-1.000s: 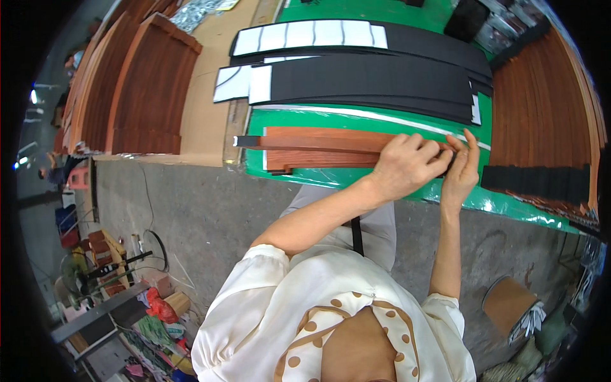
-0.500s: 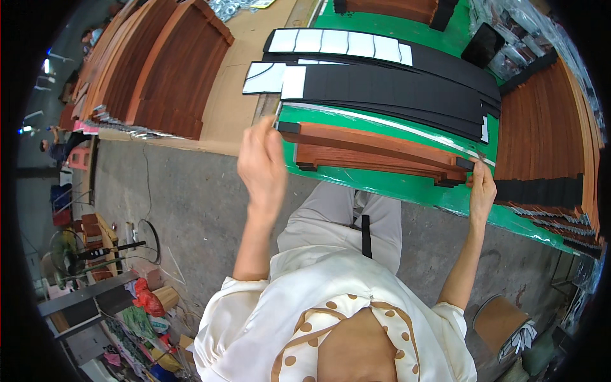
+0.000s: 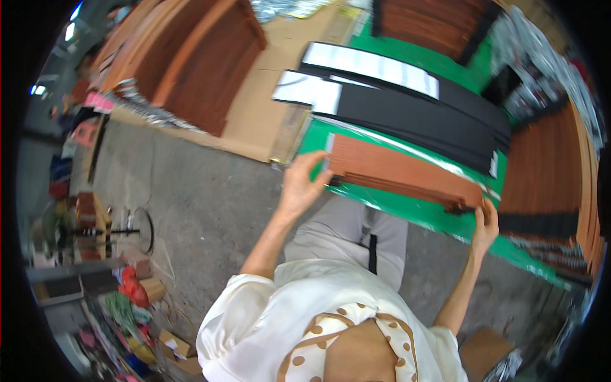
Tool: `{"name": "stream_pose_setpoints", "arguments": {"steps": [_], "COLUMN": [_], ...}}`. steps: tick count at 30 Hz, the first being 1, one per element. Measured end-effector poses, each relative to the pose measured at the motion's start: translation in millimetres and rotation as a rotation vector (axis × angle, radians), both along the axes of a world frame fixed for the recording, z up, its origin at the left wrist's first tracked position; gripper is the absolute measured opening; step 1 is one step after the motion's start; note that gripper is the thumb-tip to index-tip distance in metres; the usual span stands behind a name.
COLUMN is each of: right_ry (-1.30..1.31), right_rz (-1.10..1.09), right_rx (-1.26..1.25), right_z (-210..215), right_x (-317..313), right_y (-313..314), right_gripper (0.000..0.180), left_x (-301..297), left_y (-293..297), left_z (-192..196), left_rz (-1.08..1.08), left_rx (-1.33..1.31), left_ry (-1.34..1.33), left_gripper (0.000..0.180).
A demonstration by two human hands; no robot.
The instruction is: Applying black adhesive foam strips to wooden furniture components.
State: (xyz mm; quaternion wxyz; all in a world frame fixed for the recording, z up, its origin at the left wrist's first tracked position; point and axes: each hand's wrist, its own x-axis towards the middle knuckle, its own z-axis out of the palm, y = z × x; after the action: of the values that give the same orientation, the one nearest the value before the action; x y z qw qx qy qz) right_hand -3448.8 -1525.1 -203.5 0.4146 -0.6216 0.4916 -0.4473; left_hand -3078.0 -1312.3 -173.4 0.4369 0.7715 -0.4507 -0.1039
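Note:
A reddish-brown wooden board (image 3: 401, 167) lies across the green table cover close to me, its broad face toward me. It seems to lie on or against more boards of the same kind. My left hand (image 3: 305, 186) has thumb and fingers curved round the board's left end, where a pale edge shows. At the opposite end, the fingers of my right hand (image 3: 486, 224) close on the board's corner. Just beyond it lie overlapping black strips (image 3: 414, 118), some with white faces (image 3: 369, 67).
Stacked brown boards (image 3: 213, 70) stand on cardboard at the left. Another stack with black ends (image 3: 544, 165) rises at the right, and more boards (image 3: 429, 25) stand at the back. Clear plastic wrapping (image 3: 531, 57) is heaped at the far right. A fan (image 3: 57, 229) stands lower left.
The board's broad face now shows instead of its narrow edge, and the black end pieces no longer show on it. My left hand has come to its left end. The whole view has shifted.

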Motion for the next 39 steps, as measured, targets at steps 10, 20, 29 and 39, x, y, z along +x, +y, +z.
{"name": "stream_pose_setpoints", "arguments": {"steps": [10,20,29,39], "right_ry": [-0.04,-0.087,0.076,0.034], "right_rz": [-0.217,-0.074,0.019,0.413], "right_rx": [-0.133,-0.277,-0.482,-0.335], "right_z": [2.6,32.4,76.8,116.6], "right_x": [-27.8,41.1,71.3,153.0], "right_y": [-9.0,-1.5,17.5,56.0], "right_gripper": [0.026,0.013,0.01,0.024], "left_x": [119.3,254.1,196.2,-29.3], "left_y": [27.6,-8.1,-5.9,-28.3], "left_z": [98.2,159.8,144.8,59.6], "left_rz": [0.365,0.613,0.35,-0.315], "left_rx": [-0.129,0.71,-0.004,-0.146], "left_ry": [-0.914,-0.904,-0.433,1.195], "left_gripper": [0.037,0.041,0.044,0.06]}}
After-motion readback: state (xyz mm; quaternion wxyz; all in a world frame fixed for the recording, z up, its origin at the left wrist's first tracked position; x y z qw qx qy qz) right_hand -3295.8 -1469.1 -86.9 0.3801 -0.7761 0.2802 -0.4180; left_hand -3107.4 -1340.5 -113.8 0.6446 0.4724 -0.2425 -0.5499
